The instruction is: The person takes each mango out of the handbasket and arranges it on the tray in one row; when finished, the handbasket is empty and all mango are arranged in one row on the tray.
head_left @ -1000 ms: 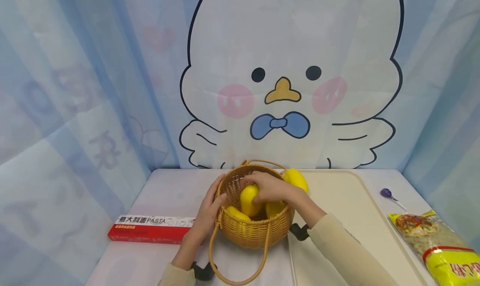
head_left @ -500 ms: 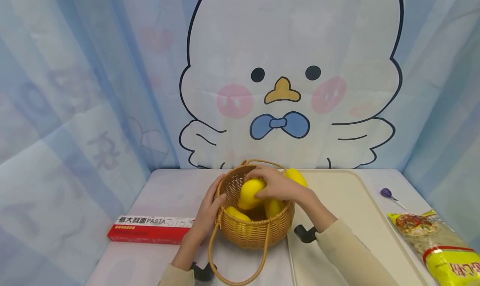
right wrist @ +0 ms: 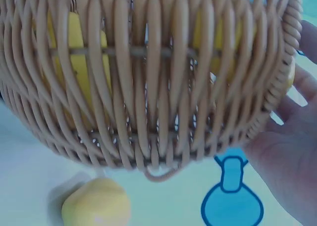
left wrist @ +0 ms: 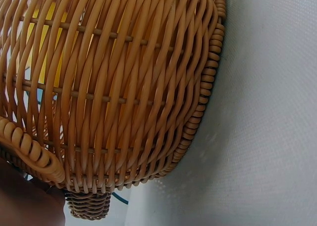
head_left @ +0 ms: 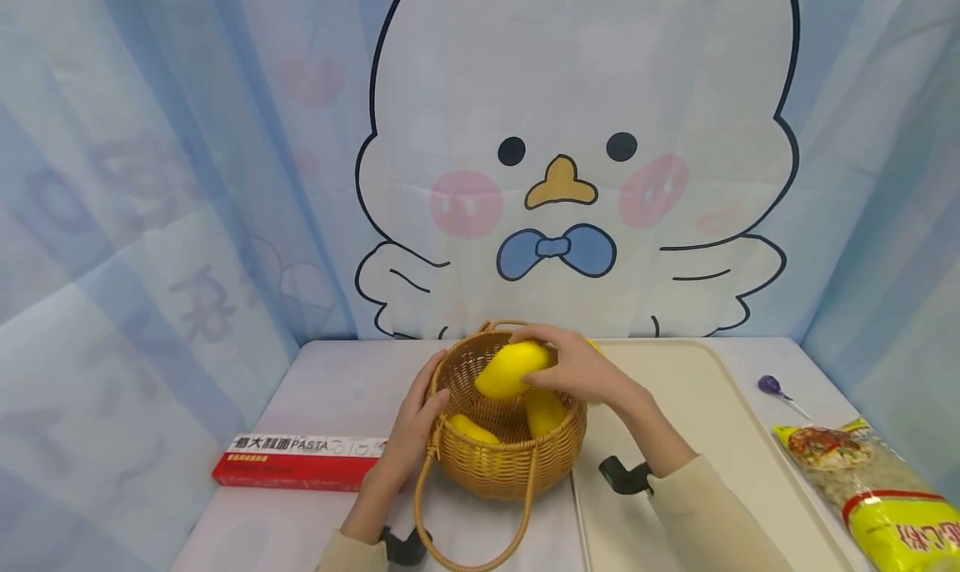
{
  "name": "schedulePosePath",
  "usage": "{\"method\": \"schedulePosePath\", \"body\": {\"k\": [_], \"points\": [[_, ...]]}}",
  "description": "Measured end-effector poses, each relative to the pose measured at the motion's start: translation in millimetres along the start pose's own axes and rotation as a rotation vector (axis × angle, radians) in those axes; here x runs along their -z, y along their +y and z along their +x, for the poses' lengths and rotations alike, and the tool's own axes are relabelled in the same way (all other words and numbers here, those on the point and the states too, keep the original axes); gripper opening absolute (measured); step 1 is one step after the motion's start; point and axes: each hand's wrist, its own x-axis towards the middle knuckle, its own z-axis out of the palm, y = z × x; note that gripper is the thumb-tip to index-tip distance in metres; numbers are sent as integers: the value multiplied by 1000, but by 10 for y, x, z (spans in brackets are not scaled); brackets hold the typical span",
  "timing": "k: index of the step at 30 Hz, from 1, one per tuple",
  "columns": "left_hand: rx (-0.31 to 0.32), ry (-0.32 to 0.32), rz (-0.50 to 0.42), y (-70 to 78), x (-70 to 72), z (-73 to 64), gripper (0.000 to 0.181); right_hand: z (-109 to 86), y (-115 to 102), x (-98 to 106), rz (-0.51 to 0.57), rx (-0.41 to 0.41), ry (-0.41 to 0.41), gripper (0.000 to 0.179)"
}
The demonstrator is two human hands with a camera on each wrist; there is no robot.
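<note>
A round wicker basket (head_left: 498,472) stands at the middle of the table, one looped handle hanging down its near side. My left hand (head_left: 408,426) grips its left rim, thumb at the edge and fingers along the outside. Inside the upper part of the basket, my right hand (head_left: 573,368) holds a yellow mango (head_left: 512,369) between thumb and fingers. Below it lie a second mango (head_left: 544,412) on the right and another mango (head_left: 471,429) at the left front. The right wrist view shows a mango (right wrist: 96,203) outside the basket, mostly hidden behind my right hand in the head view.
A red and white pasta box (head_left: 300,464) lies left of the basket. On the right is a cream tray (head_left: 675,405), its left edge beside the basket. Farther right are a purple lollipop (head_left: 770,385) and a bag of pasta (head_left: 862,489). A printed curtain (head_left: 562,297) hangs behind.
My right hand has lifted the mango from among the others toward the basket's back right rim, and the mango has tilted sideways. The left hand keeps its place on the rim.
</note>
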Motion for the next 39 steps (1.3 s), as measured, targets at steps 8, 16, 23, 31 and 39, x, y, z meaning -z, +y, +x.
{"method": "schedulePosePath", "body": {"k": [8,16,23,31,39], "points": [[14,2,-4,7,-7,-11,52,-102,90,151,49,39,105,46],[9,5,-1,5,-5,-10,53,-213,197,274,126,19,195,48],[2,3,-1,3,-5,-9,53,-323,349,367,124,-8,288,50],[6,1,-16,9,-7,-16,53,-403,451,397,135,-20,346,49],[10,6,-9,-4,-10,-6,54,-514,565,399,122,-54,384,52]]}}
